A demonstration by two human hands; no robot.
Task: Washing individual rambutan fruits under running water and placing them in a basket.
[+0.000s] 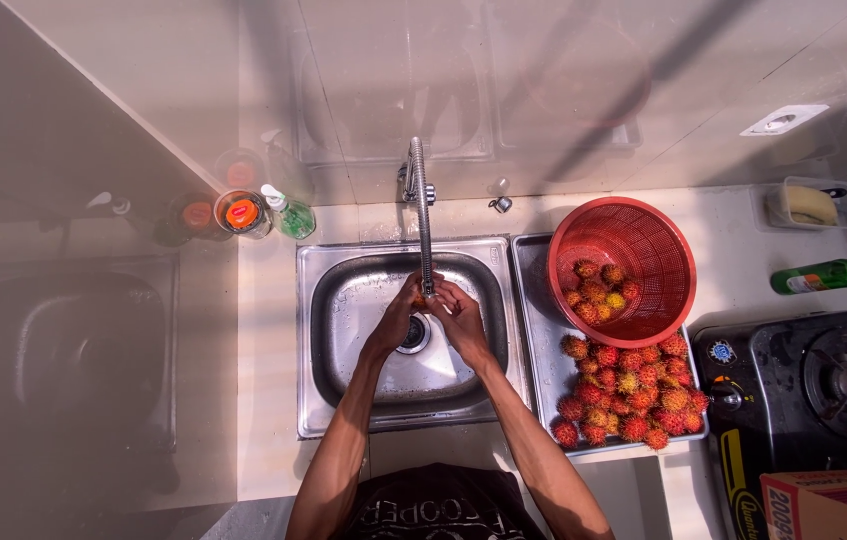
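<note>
Together, both hands' fingers [441,298] clasp a small rambutan [424,298] under the faucet [423,200], above the sink [344,290]

Both hands met under the faucet [424,215] over the steel sink [344,300] — left hand [399,318] and right hand [459,315] cupped a rambutan [422,299]. Beside them sat a red colander [644,245] and piled rambutans [629,390].

The sink [344,330] sits at frame centre, the tap [424,215] behind it. Right of it the basket [624,270] stands on the tray [536,330]; the stove [814,385] lies at far right.
</note>
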